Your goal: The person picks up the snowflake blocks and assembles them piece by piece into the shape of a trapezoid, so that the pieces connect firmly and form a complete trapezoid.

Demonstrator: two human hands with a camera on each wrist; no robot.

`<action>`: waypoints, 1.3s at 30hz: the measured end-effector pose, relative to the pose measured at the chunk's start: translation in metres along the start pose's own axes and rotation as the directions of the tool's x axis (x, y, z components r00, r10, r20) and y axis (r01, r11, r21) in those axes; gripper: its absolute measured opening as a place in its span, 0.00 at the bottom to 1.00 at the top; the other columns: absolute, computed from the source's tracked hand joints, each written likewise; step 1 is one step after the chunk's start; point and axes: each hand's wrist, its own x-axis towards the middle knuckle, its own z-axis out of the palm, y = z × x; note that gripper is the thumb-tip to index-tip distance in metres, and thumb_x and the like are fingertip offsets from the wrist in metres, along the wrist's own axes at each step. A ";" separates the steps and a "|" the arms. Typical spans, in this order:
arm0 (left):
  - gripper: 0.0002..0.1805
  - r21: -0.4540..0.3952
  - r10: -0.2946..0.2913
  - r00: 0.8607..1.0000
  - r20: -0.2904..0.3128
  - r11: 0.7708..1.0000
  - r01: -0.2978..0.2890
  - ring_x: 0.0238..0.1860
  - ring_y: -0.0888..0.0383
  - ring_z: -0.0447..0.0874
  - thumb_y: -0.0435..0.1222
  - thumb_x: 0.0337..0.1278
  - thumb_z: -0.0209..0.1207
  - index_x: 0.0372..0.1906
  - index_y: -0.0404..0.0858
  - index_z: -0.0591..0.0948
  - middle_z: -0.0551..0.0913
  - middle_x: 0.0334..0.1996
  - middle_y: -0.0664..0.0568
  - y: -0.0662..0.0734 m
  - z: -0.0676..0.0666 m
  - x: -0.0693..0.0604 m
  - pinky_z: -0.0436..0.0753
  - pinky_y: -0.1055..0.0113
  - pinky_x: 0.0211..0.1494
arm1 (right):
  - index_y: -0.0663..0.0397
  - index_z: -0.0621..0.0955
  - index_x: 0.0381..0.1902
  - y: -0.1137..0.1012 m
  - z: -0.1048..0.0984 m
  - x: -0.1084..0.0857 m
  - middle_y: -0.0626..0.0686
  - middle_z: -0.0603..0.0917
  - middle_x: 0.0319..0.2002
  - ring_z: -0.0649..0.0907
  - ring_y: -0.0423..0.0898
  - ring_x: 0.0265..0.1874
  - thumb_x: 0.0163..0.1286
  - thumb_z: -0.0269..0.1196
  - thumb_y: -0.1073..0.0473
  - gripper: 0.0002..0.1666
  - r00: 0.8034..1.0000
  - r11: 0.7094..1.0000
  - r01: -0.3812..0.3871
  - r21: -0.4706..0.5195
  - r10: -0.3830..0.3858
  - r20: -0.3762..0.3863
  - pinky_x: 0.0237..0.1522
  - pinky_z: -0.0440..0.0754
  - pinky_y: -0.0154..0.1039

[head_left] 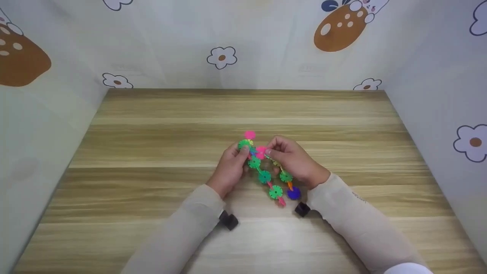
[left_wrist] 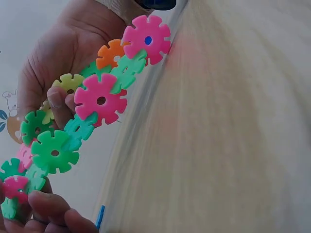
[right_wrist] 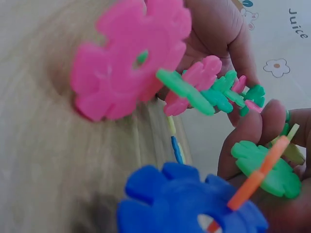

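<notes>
A chain of interlocking plastic snowflake discs, mostly green (head_left: 264,176) with pink ones between, hangs down between the hands. My left hand (head_left: 228,167) grips it near the top, thumb over the discs. Between thumb and fingertips, my right hand (head_left: 295,158) pinches a pink disc (head_left: 260,152) close to the left thumb. Below the right palm hangs a second strand, with a green disc (head_left: 285,176), an orange disc (right_wrist: 260,172) and a blue disc (head_left: 293,193) at its end. Another pink disc (head_left: 250,135) sticks out beyond the left fingers. Fingers hide where the strands meet.
Under the hands lies a wood-grain table (head_left: 159,144). Pale cloth walls (head_left: 266,45) with flower and fruit prints stand around its back and sides. Small black boxes (head_left: 229,220) are worn at both wrists.
</notes>
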 end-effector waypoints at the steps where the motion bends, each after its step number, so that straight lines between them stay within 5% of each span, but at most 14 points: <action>1: 0.16 0.006 -0.010 1.000 0.009 1.000 0.010 0.29 0.56 0.68 0.47 0.85 0.47 0.44 0.40 0.76 0.70 0.27 0.53 0.000 0.000 0.000 0.71 0.66 0.35 | 0.59 0.77 0.43 0.000 0.000 0.000 0.54 0.79 0.38 0.75 0.45 0.21 0.81 0.57 0.63 0.05 1.000 1.000 0.000 0.003 0.000 -0.001 0.26 0.80 0.34; 6: 0.15 0.050 -0.055 0.998 0.018 0.997 0.054 0.30 0.57 0.68 0.49 0.85 0.47 0.46 0.42 0.75 0.70 0.29 0.53 0.003 0.001 0.001 0.72 0.66 0.37 | 0.59 0.76 0.40 0.004 -0.001 0.002 0.52 0.80 0.35 0.76 0.42 0.19 0.81 0.55 0.65 0.06 1.000 0.999 0.008 0.032 -0.008 0.000 0.25 0.81 0.33; 12: 0.18 0.117 -0.075 0.997 -0.002 0.990 0.075 0.28 0.57 0.70 0.51 0.85 0.46 0.55 0.43 0.76 0.72 0.28 0.52 0.004 -0.005 0.004 0.74 0.66 0.32 | 0.58 0.76 0.48 0.011 -0.007 0.007 0.51 0.80 0.39 0.77 0.44 0.19 0.82 0.54 0.62 0.05 0.999 0.993 -0.030 0.111 0.028 0.020 0.26 0.81 0.34; 18: 0.19 0.207 -0.040 0.994 -0.099 0.976 0.060 0.28 0.56 0.73 0.43 0.82 0.51 0.65 0.37 0.76 0.78 0.37 0.47 0.008 -0.018 0.009 0.75 0.65 0.32 | 0.57 0.77 0.55 0.023 -0.020 0.016 0.50 0.81 0.41 0.79 0.43 0.22 0.83 0.55 0.60 0.09 0.993 0.970 -0.089 0.228 0.103 -0.052 0.31 0.85 0.36; 24: 0.20 0.477 -0.066 0.992 -0.103 0.872 0.108 0.49 0.51 0.78 0.37 0.79 0.54 0.67 0.36 0.78 0.80 0.52 0.45 0.016 -0.030 0.010 0.80 0.58 0.53 | 0.60 0.73 0.60 0.029 -0.032 0.025 0.53 0.79 0.42 0.80 0.45 0.26 0.81 0.55 0.62 0.14 0.984 0.930 -0.083 0.358 0.133 -0.117 0.35 0.85 0.37; 30: 0.26 0.632 -0.166 0.985 -0.042 0.760 0.154 0.54 0.49 0.76 0.36 0.78 0.53 0.74 0.33 0.72 0.79 0.62 0.42 0.022 -0.029 0.007 0.79 0.54 0.60 | 0.62 0.62 0.71 0.030 -0.037 0.028 0.56 0.76 0.59 0.84 0.48 0.37 0.70 0.50 0.74 0.31 0.988 0.899 -0.051 0.435 0.110 -0.112 0.43 0.88 0.38; 39: 0.20 0.666 -0.183 0.982 -0.043 0.728 0.164 0.45 0.52 0.77 0.33 0.76 0.55 0.68 0.38 0.77 0.81 0.51 0.46 0.022 -0.030 0.008 0.79 0.60 0.46 | 0.59 0.60 0.72 0.033 -0.037 0.028 0.58 0.69 0.69 0.89 0.48 0.41 0.75 0.46 0.75 0.30 0.982 0.876 -0.024 0.482 0.110 -0.152 0.44 0.89 0.39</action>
